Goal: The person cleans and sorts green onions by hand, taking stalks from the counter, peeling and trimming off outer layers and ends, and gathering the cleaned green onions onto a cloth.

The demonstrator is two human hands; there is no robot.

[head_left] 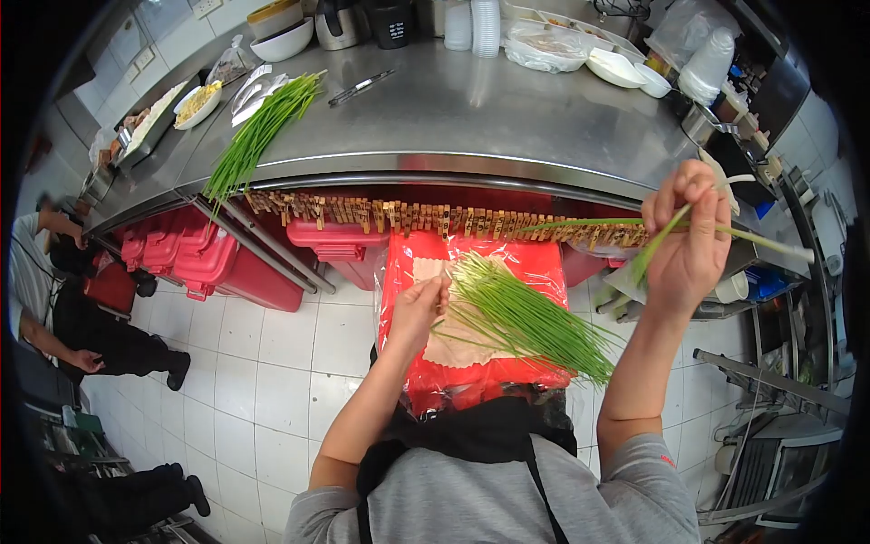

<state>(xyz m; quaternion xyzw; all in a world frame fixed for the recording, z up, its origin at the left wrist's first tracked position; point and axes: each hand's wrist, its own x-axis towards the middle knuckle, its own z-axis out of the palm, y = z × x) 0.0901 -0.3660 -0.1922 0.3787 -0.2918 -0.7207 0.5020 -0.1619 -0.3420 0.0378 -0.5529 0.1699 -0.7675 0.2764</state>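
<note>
My right hand point(689, 231) is raised at the right, its fingers closed round a few long chive stalks point(770, 243) with pale ends; one thin green leaf reaches left from it. My left hand point(419, 311) is lower, beside the chive pile, with its fingertips pinched together. Whatever lies between those fingertips is too small to make out. A thick pile of green chives point(526, 313) rests slantwise on a beige cloth point(458, 349). Under the cloth is a red plastic-wrapped surface point(412, 376) in front of my lap.
Ahead stands a steel counter point(489, 113) with another chive bunch point(263, 136), a pen point(362, 86), bowls and cups. Wooden clothespins point(444, 219) line its underside. Red bins point(236, 272) sit below. Another person point(82, 308) is at the left; shelving point(770, 390) is at the right.
</note>
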